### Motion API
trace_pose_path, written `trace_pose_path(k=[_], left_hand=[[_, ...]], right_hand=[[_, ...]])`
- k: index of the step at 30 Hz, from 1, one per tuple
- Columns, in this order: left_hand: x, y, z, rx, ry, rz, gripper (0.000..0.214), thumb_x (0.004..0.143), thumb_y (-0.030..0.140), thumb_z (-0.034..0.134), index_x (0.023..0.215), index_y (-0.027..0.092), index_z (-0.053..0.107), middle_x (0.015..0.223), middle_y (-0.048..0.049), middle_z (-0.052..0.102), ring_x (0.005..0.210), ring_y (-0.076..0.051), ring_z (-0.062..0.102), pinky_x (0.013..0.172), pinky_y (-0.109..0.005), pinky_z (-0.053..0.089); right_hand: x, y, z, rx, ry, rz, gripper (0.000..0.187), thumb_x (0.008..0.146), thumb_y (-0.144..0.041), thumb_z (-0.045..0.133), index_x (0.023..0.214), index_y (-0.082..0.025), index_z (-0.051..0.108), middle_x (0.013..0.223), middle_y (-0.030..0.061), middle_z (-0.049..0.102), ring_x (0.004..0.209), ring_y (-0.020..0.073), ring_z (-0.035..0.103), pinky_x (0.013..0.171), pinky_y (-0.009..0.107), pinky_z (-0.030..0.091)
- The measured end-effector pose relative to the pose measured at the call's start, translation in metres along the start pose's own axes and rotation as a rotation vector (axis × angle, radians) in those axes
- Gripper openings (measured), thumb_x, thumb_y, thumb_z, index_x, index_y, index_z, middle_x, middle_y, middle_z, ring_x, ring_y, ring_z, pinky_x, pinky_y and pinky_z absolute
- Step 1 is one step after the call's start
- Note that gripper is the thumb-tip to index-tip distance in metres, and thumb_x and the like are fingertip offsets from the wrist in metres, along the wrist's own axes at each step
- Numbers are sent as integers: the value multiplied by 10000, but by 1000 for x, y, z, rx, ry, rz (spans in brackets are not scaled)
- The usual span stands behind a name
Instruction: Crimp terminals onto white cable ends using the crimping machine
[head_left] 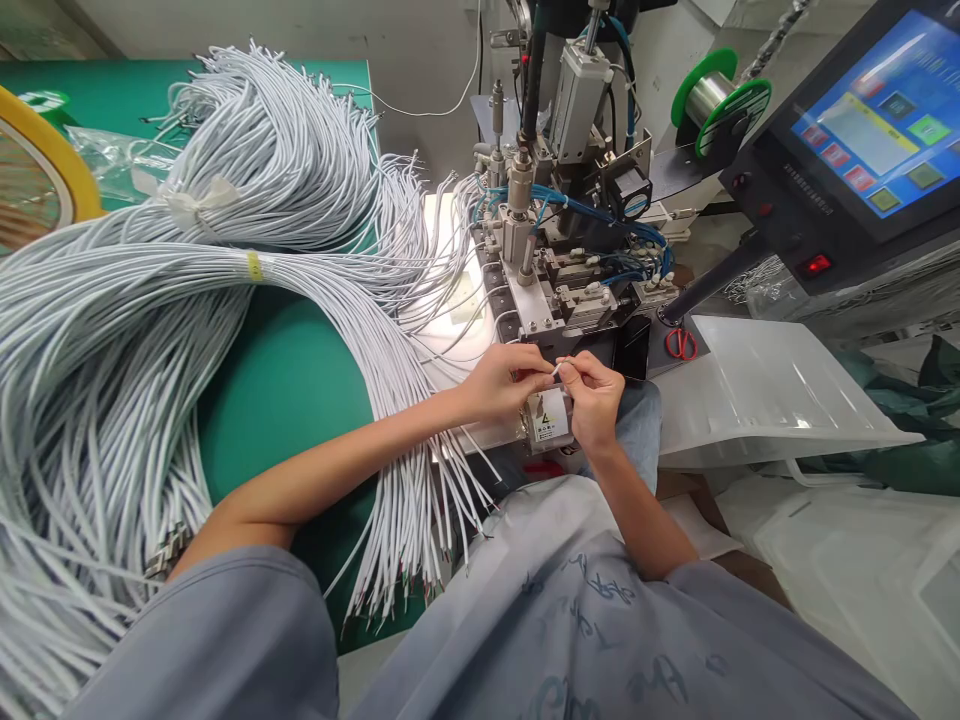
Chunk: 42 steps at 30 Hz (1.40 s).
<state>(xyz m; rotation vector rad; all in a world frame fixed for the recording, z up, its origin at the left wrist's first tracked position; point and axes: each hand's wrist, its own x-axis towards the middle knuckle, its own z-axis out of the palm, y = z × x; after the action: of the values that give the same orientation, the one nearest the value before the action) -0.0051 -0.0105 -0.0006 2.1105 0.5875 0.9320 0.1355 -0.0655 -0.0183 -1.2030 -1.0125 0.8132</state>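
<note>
Both hands meet just in front of the machine (540,320). My left hand (506,382) is closed, with thumb and fingers pinching a short stretch of white cable (556,370). From the other side my right hand (595,395) grips the same cable with thumb and bent forefinger; the cable's tip is hidden by the fingers. Beneath my left forearm lies a large bundle of white cables (322,280), fanned out toward the table's front edge, with stripped ends showing coloured wires. A strip of yellow tape (255,266) binds it.
A second tied cable bundle (262,140) lies behind on the green table (285,370). At the right are a control screen (885,120), a solder wire spool (720,100), red-handled scissors (681,344) and a white plastic tray (772,390). A yellow ring (52,150) stands far left.
</note>
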Motion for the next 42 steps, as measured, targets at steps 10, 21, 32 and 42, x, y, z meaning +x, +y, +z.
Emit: trace_pose_path(k=[10, 21, 32, 42], left_hand=[[6, -6, -14, 754, -147, 416, 348, 900, 99, 303, 784, 162, 624, 662, -43, 576, 602, -125, 456, 571, -260, 381], [-2, -14, 4, 481, -207, -7, 269, 892, 174, 420, 764, 133, 653, 675, -21, 554, 573, -93, 508, 534, -201, 393], [0, -22, 1, 826, -431, 33, 257, 898, 94, 340, 869, 101, 595, 797, -59, 564, 658, -123, 547, 604, -212, 452], [-3, -21, 0, 855, -446, 59, 311, 876, 78, 368, 1123, 105, 556, 839, -75, 573, 744, -150, 583, 617, -232, 460]], right_hand=[[30, -20, -25, -317, -436, -14, 179, 699, -210, 606, 529, -161, 581, 503, -48, 364, 488, 72, 308, 491, 254, 275], [16, 18, -15, -206, -149, 65, 158, 746, -280, 591, 682, -163, 676, 580, -20, 478, 555, 99, 422, 533, 251, 356], [35, 44, -22, -128, -262, 324, 158, 669, -313, 619, 678, -156, 627, 624, 4, 612, 586, 123, 529, 593, 266, 445], [40, 46, -23, -133, -337, 377, 154, 670, -317, 603, 652, -165, 592, 596, -11, 566, 564, 111, 496, 543, 247, 413]])
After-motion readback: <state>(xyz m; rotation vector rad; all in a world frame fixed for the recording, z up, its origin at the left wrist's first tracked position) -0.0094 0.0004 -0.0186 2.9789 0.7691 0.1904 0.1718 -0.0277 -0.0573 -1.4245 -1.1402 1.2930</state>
